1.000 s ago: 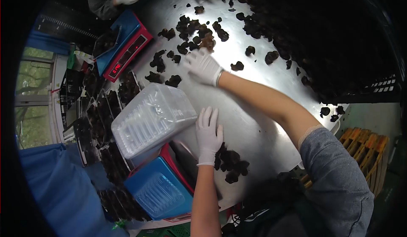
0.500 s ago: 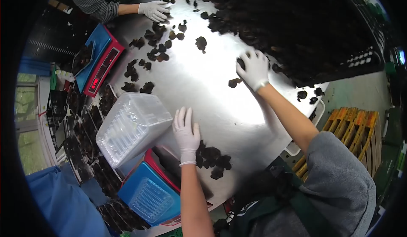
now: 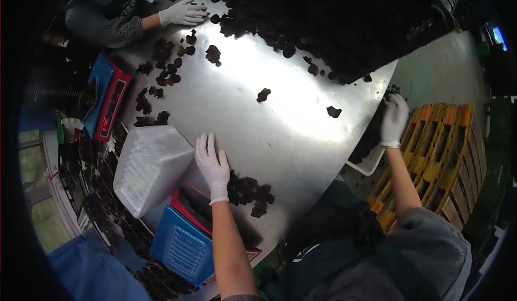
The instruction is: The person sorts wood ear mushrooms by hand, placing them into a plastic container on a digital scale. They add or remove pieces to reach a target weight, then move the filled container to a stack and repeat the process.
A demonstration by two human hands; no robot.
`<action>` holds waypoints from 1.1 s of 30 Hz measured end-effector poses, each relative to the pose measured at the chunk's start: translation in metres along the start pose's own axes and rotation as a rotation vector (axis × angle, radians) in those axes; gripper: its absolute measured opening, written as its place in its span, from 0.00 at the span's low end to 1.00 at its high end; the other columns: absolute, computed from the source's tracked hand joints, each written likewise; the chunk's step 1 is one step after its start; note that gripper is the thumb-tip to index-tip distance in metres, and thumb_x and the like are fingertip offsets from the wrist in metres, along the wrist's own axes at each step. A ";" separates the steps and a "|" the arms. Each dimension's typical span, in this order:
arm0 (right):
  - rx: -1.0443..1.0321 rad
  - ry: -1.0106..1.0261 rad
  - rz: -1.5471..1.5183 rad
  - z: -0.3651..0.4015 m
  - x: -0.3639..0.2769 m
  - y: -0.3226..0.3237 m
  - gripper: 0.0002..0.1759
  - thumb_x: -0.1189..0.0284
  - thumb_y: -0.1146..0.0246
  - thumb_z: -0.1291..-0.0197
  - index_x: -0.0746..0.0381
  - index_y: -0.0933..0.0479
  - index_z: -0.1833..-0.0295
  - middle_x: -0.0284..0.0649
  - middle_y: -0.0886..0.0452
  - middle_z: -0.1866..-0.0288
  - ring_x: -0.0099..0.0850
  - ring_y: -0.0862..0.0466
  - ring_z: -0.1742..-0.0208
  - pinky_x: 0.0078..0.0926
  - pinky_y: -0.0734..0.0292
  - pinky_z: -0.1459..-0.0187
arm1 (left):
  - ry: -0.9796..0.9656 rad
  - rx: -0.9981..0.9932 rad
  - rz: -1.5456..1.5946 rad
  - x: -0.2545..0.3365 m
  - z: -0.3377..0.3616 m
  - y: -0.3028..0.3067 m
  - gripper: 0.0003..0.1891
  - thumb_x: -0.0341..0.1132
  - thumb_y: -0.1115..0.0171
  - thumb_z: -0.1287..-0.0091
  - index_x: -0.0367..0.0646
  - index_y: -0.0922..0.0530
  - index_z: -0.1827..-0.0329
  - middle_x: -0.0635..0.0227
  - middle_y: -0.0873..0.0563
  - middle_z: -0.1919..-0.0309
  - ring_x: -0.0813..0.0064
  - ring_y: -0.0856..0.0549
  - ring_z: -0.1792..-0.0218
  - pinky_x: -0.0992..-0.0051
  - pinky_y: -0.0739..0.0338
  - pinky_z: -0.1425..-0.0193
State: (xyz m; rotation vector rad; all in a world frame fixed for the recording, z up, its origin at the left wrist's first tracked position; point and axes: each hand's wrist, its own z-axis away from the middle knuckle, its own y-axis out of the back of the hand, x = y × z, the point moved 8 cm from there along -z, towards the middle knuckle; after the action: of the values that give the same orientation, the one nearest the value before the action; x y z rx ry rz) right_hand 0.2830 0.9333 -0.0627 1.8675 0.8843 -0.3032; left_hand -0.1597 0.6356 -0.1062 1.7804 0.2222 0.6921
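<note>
My left hand (image 3: 212, 169), in a white glove, lies on the metal table (image 3: 280, 155) with its fingers stretched out. Beside it, to the right, is a small cluster of dark, wrinkled pieces (image 3: 247, 189) that look like dried black fungus. A clear plastic box (image 3: 153, 163) stands tipped just left of that hand's fingertips. Past the table's right edge, my gloved right hand (image 3: 395, 120) hangs over a pale tub (image 3: 368, 167) with dark contents. Its fingers point down and are blurred, with dark bits around the tips; I cannot tell whether it holds anything.
A big dark heap (image 3: 323, 21) covers the far right of the table. Single pieces (image 3: 334, 111) lie mid-table. Blue-and-red scales stand at the left (image 3: 112, 100) and near me (image 3: 186, 242). Another person's gloved hand (image 3: 183, 13) works at the far left. Wooden pallets (image 3: 441, 161) stand right.
My right hand has moved from the tabletop out over the right edge, to the tub. Fewer pieces lie near that edge. My left hand keeps its place by the box; the view has shifted.
</note>
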 end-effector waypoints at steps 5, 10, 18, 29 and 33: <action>-0.679 0.772 -0.186 0.118 -0.246 -0.133 0.26 0.73 0.41 0.44 0.63 0.26 0.37 0.50 0.30 0.32 0.46 0.35 0.26 0.51 0.40 0.26 | 0.002 -0.009 0.007 -0.001 0.000 -0.001 0.30 0.33 0.41 0.36 0.46 0.31 0.28 0.56 0.32 0.29 0.48 0.36 0.28 0.50 0.45 0.23; -0.964 0.787 0.234 0.078 -0.300 -0.237 0.29 0.60 0.44 0.35 0.56 0.31 0.29 0.42 0.39 0.22 0.39 0.41 0.20 0.54 0.50 0.23 | -0.009 -0.018 0.014 -0.002 0.000 -0.002 0.30 0.33 0.40 0.37 0.46 0.31 0.28 0.56 0.32 0.28 0.48 0.36 0.27 0.50 0.46 0.22; -0.422 0.258 0.247 0.020 -0.118 -0.144 0.32 0.68 0.45 0.38 0.67 0.36 0.29 0.51 0.34 0.28 0.50 0.37 0.26 0.50 0.44 0.26 | -0.009 0.001 0.027 -0.001 0.003 -0.001 0.30 0.34 0.41 0.36 0.45 0.30 0.29 0.55 0.31 0.29 0.47 0.36 0.27 0.49 0.46 0.22; -0.119 0.032 0.165 0.023 -0.016 0.027 0.20 0.77 0.42 0.41 0.60 0.23 0.42 0.51 0.23 0.40 0.51 0.26 0.38 0.44 0.33 0.35 | 0.049 0.004 0.130 -0.007 0.001 0.002 0.28 0.33 0.39 0.38 0.44 0.28 0.32 0.54 0.31 0.30 0.47 0.35 0.29 0.52 0.43 0.24; -0.547 0.369 -0.187 0.030 -0.144 -0.052 0.11 0.72 0.38 0.40 0.60 0.17 0.53 0.44 0.17 0.50 0.42 0.20 0.45 0.40 0.27 0.41 | 0.121 -0.057 0.257 0.000 -0.017 0.001 0.22 0.31 0.39 0.36 0.43 0.24 0.37 0.52 0.29 0.32 0.48 0.32 0.31 0.54 0.41 0.25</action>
State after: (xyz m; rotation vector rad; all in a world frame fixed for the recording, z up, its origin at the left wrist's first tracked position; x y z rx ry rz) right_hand 0.1519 0.8554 -0.0316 1.3481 1.2507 0.1706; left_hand -0.1697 0.6489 -0.1020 1.7309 0.0539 0.9817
